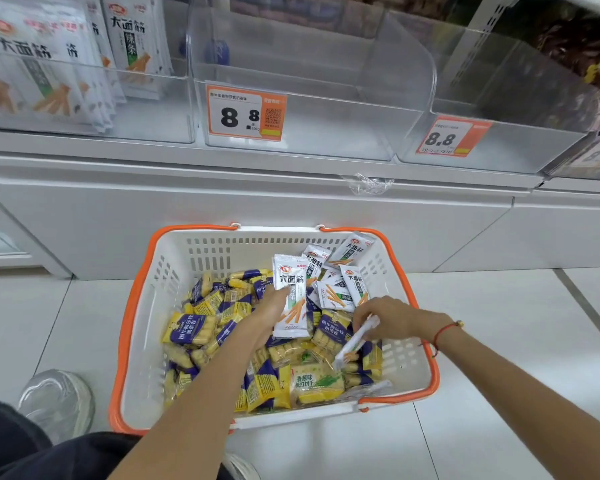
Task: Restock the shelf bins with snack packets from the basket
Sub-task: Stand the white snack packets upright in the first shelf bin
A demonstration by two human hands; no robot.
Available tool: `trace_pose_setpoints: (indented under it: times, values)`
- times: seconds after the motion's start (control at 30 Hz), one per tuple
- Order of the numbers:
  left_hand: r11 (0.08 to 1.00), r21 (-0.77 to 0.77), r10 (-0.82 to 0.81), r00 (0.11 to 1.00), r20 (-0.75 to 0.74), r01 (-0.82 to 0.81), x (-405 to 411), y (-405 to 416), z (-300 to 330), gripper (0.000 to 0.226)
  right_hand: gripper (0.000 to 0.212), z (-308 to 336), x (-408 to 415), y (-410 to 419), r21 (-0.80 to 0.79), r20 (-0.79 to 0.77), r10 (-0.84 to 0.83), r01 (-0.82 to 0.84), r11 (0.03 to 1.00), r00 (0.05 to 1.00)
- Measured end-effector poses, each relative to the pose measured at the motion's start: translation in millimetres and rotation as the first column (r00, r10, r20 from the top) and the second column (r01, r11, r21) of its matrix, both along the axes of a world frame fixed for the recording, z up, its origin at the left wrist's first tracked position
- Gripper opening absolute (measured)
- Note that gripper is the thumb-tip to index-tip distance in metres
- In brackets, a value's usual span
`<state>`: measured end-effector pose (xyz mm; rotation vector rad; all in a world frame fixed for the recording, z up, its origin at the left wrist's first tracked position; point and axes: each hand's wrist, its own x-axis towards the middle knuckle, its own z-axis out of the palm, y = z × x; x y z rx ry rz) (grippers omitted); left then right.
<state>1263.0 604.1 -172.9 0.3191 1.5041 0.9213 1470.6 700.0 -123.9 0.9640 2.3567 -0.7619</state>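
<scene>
Restocking looks barely begun: left hand [269, 313] pinches a white spicy-strip packet [290, 297] above the orange-rimmed white basket [142, 306], right hand [388, 318] grips another (blurred); the clear middle shelf bin [326, 133] stands empty.

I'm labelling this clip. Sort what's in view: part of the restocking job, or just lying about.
Job: basket; white packets; yellow packets; left hand holding white packet; right hand pinching another; clear bins.
Lying about: plastic scrap; price tags.
</scene>
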Motion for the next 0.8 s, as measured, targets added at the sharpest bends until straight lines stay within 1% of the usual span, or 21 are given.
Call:
trace_pose_setpoints:
  times: [0.1, 0.17, 0.23, 0.27, 0.33, 0.4, 0.5, 0.57, 0.6, 0.67, 0.7, 0.73, 0.8]
  values:
    - [0.998, 0.021, -0.058, 0.996, -0.070, 0.060, -4, -6, 9, 0.062, 0.027, 34, -16, 3, -0.094, -0.023, 0.034, -0.036, 0.995, 0.999]
    - [0.990, 0.025, -0.136, 0.989, -0.066, 0.138, -6, -7, 6, 0.055, 0.030, 51, -33, 1, -0.131, -0.036, 0.066, -0.070, 0.989, 0.997]
    - [0.976, 0.041, -0.213, 0.977, -0.011, 0.213, -5, -10, 12, 0.038, 0.034, 58, -51, 0, -0.098, -0.037, 0.115, -0.118, 0.988, 0.993]
    - [0.972, 0.044, -0.234, 0.972, 0.016, 0.233, -5, -12, 17, 0.035, 0.038, 58, -60, -1, -0.056, -0.051, 0.110, -0.113, 0.992, 0.993]
    - [0.965, 0.049, -0.261, 0.963, 0.067, 0.258, -3, -14, 22, 0.041, 0.047, 55, -73, -2, 0.069, -0.111, 0.041, -0.034, 0.997, 0.993]
    - [0.963, 0.071, -0.268, 0.953, 0.143, 0.260, -3, -13, 24, 0.048, 0.056, 47, -83, -4, 0.131, -0.212, -0.056, 0.085, 0.988, 0.976]
    - [0.977, 0.112, -0.206, 0.941, 0.269, 0.182, -5, -10, 23, 0.057, 0.061, 36, -93, -11, 0.113, -0.378, -0.136, 0.191, 0.975, 0.916]
    - [0.981, 0.123, -0.180, 0.929, 0.323, 0.148, -5, -11, 21, 0.059, 0.060, 25, -96, -13, 0.108, -0.460, -0.140, 0.212, 0.971, 0.877]
    - [0.981, 0.135, -0.176, 0.922, 0.346, 0.137, -5, -11, 20, 0.056, 0.058, 20, -97, -13, 0.099, -0.487, -0.128, 0.201, 0.975, 0.864]
    - [0.979, 0.153, -0.185, 0.914, 0.361, 0.138, -5, -11, 19, 0.045, 0.052, 11, -97, -10, 0.072, -0.541, -0.104, 0.169, 0.983, 0.834]
    - [0.978, 0.166, -0.178, 0.914, 0.364, 0.125, -6, -10, 18, 0.043, 0.050, 8, -96, -7, 0.036, -0.576, -0.134, 0.189, 0.981, 0.806]
    - [0.979, 0.181, -0.161, 0.910, 0.383, 0.097, -8, -7, 17, 0.043, 0.048, 6, -94, -4, -0.033, -0.607, -0.212, 0.242, 0.970, 0.766]
    - [0.984, 0.176, -0.103, 0.903, 0.418, 0.031, -12, -3, 11, 0.046, 0.042, 3, -85, 1, -0.224, -0.629, -0.429, 0.378, 0.898, 0.648]
